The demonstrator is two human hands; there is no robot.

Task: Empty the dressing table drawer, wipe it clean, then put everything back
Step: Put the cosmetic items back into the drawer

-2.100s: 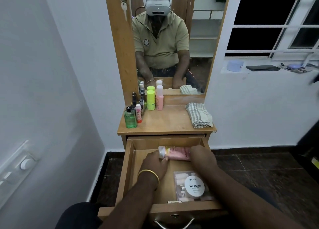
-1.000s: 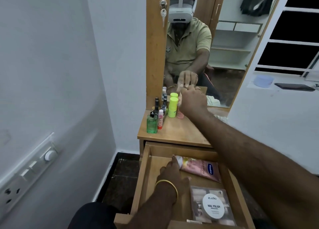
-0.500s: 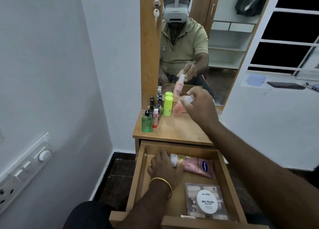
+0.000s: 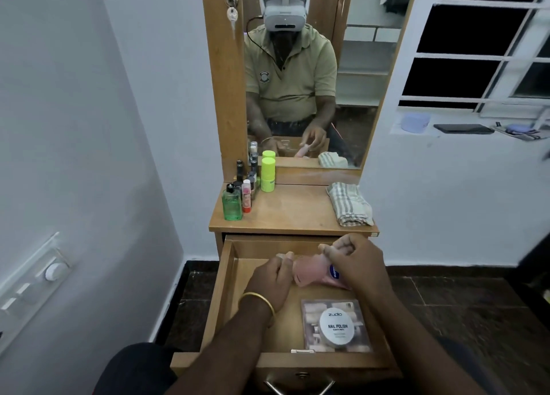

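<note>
Seems to be the putting-back step, going by the folded cloth [image 4: 351,204] lying on the table [image 4: 291,216] and the few things already in the drawer [image 4: 226,281]. Hard to be sure, though; could also be the taking-out step.

Holding the white cap end of the pink tube [image 4: 309,271] with the left grip [image 4: 275,275], fingers curled and thumb up by the cap. Keeping the right grip [image 4: 354,263] bunched up tight just above the tube's other end, by the blue mark. Cannot see from above what sits inside that fist. In the mirror [image 4: 351,91], looks to be pinching a small pink thing [image 4: 302,151].

Lying across the back of the drawer, that tube, right between both grips and touching the left one. Sitting nearer the front, well apart from both: a clear box [image 4: 336,324] with a round nail polish tin on top.

Next, probably: lay down whatever the right grip has beside the tube, without knocking it. Then reach for the green bottle [image 4: 232,205] and the yellow-green tubes [image 4: 268,174] standing on the table's left side.
</note>
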